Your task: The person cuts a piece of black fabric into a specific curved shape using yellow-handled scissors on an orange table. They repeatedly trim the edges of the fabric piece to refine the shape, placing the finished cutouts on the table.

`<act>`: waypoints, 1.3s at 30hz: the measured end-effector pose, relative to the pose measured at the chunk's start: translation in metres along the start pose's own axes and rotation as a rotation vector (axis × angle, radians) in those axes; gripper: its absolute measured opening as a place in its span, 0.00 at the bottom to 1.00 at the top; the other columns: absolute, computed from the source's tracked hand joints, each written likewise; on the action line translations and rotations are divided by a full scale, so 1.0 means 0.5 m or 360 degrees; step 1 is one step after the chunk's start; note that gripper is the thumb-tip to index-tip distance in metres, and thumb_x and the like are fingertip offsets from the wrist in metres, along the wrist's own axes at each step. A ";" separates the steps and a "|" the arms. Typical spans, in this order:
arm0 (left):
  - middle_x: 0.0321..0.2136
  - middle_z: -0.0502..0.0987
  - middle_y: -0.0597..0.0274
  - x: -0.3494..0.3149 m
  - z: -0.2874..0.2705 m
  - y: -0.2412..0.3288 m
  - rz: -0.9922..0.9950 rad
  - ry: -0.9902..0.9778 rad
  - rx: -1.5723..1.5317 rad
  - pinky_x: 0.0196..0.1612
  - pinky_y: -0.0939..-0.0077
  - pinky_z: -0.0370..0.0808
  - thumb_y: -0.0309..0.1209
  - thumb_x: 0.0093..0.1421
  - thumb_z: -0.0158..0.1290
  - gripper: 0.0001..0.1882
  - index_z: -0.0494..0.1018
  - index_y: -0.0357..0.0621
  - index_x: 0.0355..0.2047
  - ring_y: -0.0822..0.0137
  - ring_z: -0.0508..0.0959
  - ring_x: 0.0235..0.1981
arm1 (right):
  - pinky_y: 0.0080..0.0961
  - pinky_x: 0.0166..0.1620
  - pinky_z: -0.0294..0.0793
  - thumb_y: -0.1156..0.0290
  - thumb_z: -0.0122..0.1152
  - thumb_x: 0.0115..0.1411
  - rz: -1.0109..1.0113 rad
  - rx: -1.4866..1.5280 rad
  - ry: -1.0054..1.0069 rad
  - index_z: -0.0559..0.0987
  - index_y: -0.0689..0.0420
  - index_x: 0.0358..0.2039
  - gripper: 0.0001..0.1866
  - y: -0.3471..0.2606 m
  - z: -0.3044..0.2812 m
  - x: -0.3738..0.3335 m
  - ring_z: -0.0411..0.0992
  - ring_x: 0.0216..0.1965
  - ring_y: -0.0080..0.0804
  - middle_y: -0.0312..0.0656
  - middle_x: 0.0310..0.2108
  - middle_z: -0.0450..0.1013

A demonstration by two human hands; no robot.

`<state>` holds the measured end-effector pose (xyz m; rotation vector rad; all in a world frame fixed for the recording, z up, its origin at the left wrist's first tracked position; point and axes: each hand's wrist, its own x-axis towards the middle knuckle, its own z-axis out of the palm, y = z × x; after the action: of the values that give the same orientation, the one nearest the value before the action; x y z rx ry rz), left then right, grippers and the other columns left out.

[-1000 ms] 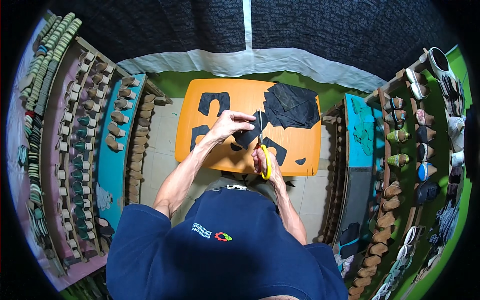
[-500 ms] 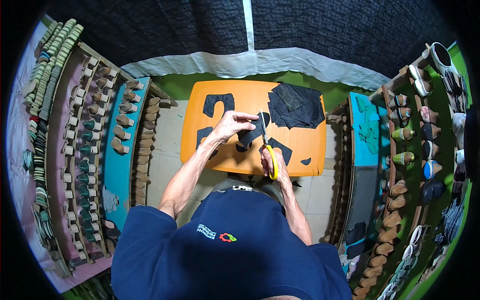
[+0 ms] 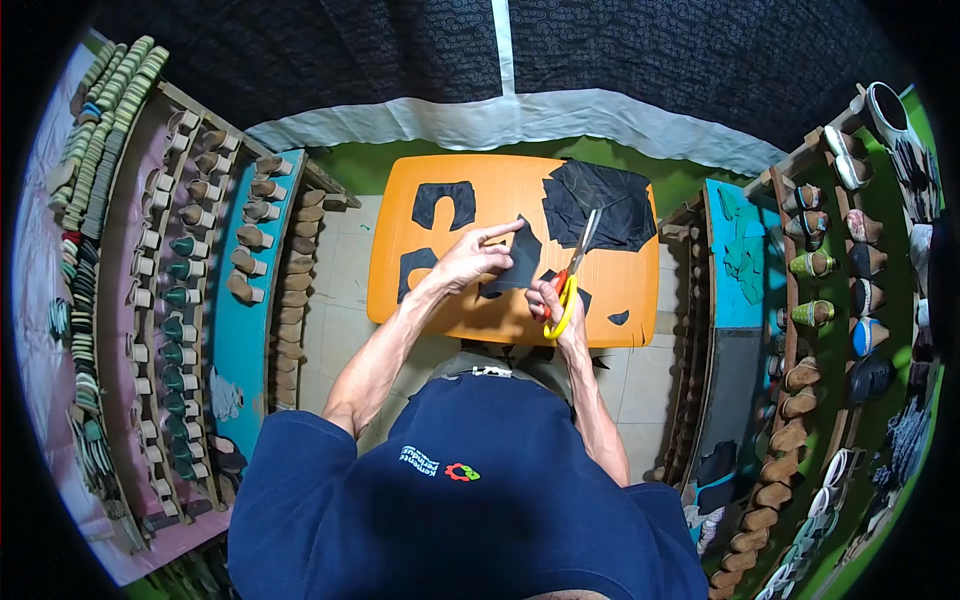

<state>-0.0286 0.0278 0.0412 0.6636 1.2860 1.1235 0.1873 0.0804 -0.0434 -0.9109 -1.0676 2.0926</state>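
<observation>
The left hand (image 3: 478, 258) pinched a black fabric piece (image 3: 524, 258) by its left edge; the right hand (image 3: 549, 300) gripped the handles of the scissors (image 3: 578, 258), whose blades pointed to one o'clock, clear of that piece. Clean cutting seemed to call for a taut edge, left fingertips kept out of the blade line, and the fabric turned rather than the wrist. The piece lay against the left hand, at its three o'clock, and at eleven o'clock from the right hand. Beyond, on the orange table (image 3: 500, 180), a black fabric stack (image 3: 622, 200) sat at two o'clock, a U-shaped cutout (image 3: 428, 203) at ten
</observation>
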 end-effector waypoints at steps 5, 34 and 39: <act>0.49 0.72 0.54 0.001 0.024 -0.055 0.0322 -0.0049 0.0261 0.46 0.81 0.76 0.18 0.55 0.59 0.46 0.56 0.56 0.72 0.77 0.76 0.41 | 0.18 0.28 0.72 0.66 0.76 0.53 -0.0136 -0.0420 0.0173 0.68 0.58 0.38 0.23 -0.052 0.037 -0.013 0.71 0.23 0.20 0.35 0.24 0.72; 0.39 0.83 0.58 0.011 -0.007 -0.032 0.0360 0.0204 -0.0211 0.45 0.81 0.78 0.23 0.55 0.64 0.23 0.77 0.36 0.53 0.74 0.81 0.39 | 0.19 0.20 0.65 0.44 0.62 0.63 0.0142 -0.0694 0.0055 0.75 0.56 0.30 0.25 -0.099 0.008 0.011 0.67 0.16 0.20 0.31 0.16 0.66; 0.44 0.82 0.57 0.046 -0.045 0.012 0.0484 0.0190 -0.0192 0.47 0.81 0.79 0.19 0.56 0.63 0.30 0.71 0.37 0.60 0.73 0.82 0.41 | 0.28 0.30 0.74 0.41 0.58 0.64 0.0054 -0.1084 -0.0215 0.75 0.58 0.40 0.28 -0.047 0.014 -0.064 0.76 0.24 0.29 0.41 0.21 0.73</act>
<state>-0.0539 0.0467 0.0326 0.7265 1.2326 1.4967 0.2048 0.0644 -0.0111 -1.1026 -1.9080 1.8464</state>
